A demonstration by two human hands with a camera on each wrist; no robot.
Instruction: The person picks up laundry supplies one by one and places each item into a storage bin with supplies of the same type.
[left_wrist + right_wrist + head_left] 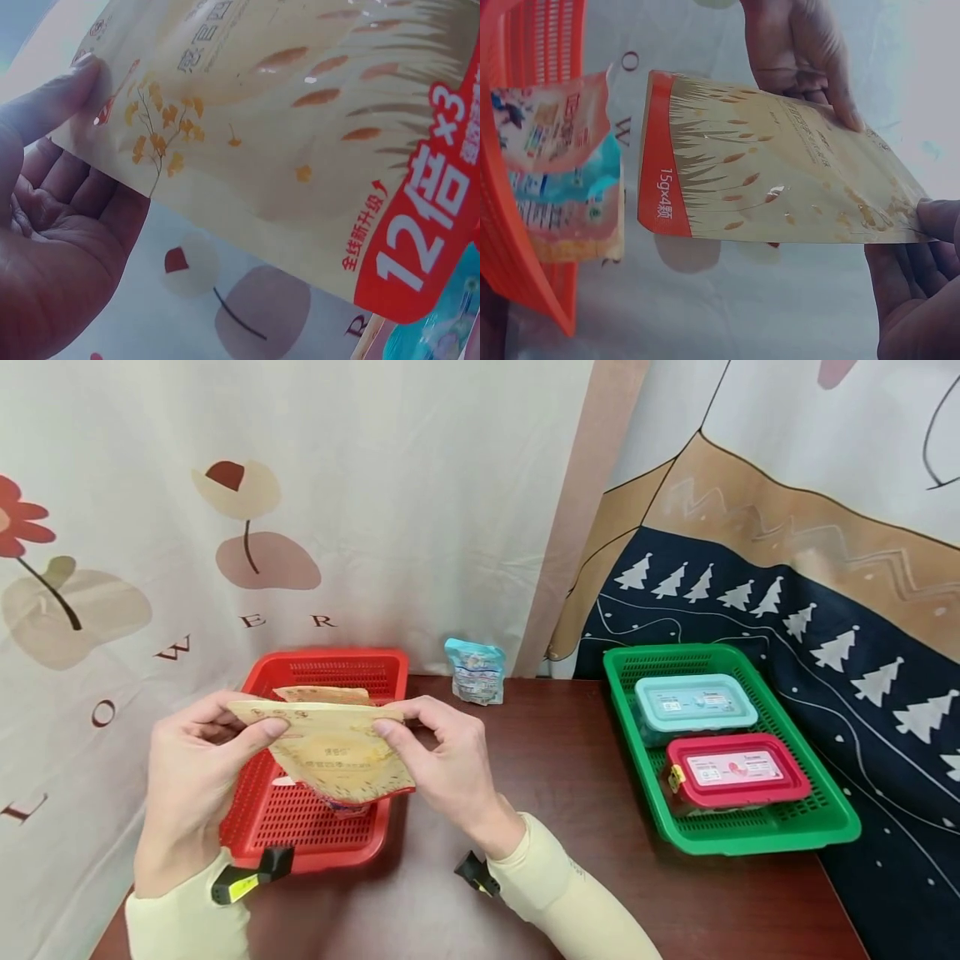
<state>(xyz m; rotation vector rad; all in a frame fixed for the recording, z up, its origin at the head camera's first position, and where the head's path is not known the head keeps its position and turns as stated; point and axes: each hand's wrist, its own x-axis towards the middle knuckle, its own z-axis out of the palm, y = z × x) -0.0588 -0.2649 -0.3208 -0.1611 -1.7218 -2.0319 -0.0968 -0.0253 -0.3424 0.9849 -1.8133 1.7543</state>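
A flat beige pouch (337, 752) with a red lower edge and printed grass and leaves is held up above the red basket (315, 839). My left hand (191, 768) pinches its upper left corner between thumb and fingers. At the upper right corner my right hand (453, 760) does the same. In the right wrist view the pouch's front reads "15g×4"; the left wrist view has "12" and "×3" on its red band. Behind it, several pouches stand in the basket, among them a pink one (555, 139) and a teal one (574, 180), partly hidden in the head view.
A small light-blue pouch (477, 672) stands on the brown table (540, 827) by the curtain. To the right, a green basket (618, 727) holds a teal-lidded box (697, 702) and a red-lidded box (738, 770). Printed curtains (420, 485) hang behind the table and along its left side.
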